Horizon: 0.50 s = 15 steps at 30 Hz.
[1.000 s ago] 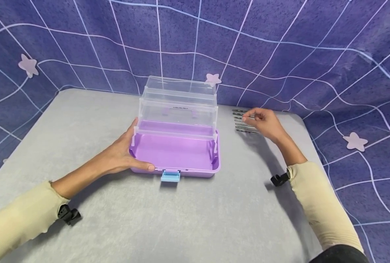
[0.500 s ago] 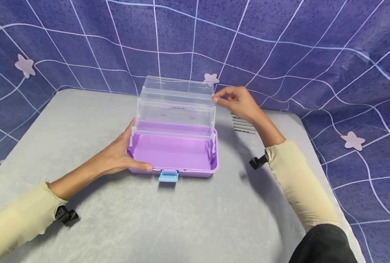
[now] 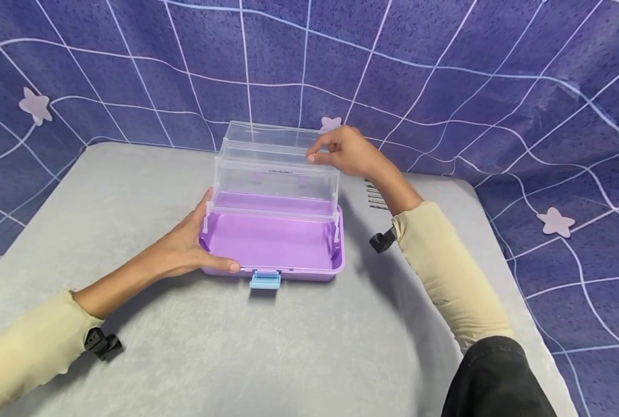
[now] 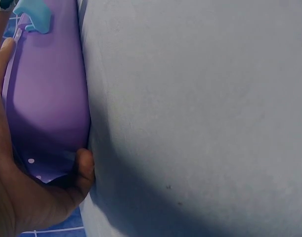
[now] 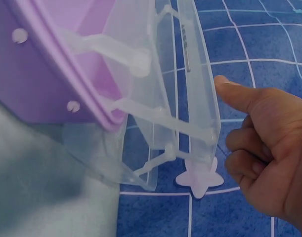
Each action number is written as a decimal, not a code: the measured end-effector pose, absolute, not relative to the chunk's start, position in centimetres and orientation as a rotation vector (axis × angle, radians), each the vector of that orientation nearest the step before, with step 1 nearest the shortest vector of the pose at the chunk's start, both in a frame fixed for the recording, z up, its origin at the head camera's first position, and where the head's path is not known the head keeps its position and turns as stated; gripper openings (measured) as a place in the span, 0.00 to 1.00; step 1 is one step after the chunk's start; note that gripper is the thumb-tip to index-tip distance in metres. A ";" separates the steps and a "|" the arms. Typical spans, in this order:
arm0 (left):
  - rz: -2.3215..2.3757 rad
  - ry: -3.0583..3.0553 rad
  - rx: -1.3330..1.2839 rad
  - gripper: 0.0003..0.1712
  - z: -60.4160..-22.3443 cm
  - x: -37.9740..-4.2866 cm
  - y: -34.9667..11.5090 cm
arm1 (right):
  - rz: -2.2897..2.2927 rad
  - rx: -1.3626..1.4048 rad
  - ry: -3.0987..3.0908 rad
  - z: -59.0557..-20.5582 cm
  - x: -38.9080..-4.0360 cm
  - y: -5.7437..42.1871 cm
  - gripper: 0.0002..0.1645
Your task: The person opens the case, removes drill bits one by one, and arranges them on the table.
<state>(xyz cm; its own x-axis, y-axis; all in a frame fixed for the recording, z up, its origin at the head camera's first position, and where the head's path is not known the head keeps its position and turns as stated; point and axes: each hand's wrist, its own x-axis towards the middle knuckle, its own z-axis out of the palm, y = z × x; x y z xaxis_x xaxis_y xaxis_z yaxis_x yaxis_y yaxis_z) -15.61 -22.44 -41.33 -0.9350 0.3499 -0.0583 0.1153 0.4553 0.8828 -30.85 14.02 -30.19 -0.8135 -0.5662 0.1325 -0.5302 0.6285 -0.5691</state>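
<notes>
A purple box stands with its clear tiered trays raised at the back. My left hand grips its left end, thumb on the front rim beside the light blue latch. Over the right end of the upper tray is my right hand. Its thumb and index finger are pinched together on what appears to be a drill bit from the row; the fingers hide it. One dark drill bit lies in a tray in the right wrist view. More drill bits lie in a row on the table, partly behind the right forearm.
The grey table extends in front and to both sides of the box. A purple-blue cloth with white grid lines and pale stars hangs close behind the trays.
My right hand has moved left from the row of drill bits on the table to above the upper tray. The left hand keeps its grip on the box.
</notes>
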 end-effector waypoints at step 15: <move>1.474 2.464 0.396 0.99 -41.3 -15.6 -22.4 | -0.679 -0.972 2.751 -30.1 -32.1 12.0 0.09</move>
<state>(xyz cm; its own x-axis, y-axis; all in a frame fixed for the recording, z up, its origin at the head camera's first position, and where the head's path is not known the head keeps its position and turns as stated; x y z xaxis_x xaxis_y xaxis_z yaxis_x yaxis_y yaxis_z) -15.56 -22.35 -41.25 -0.9340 0.3508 -0.0676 0.1063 0.4536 0.8849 -32.13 12.03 -30.09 -0.7801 -0.6255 0.0132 -0.5598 0.6884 -0.4613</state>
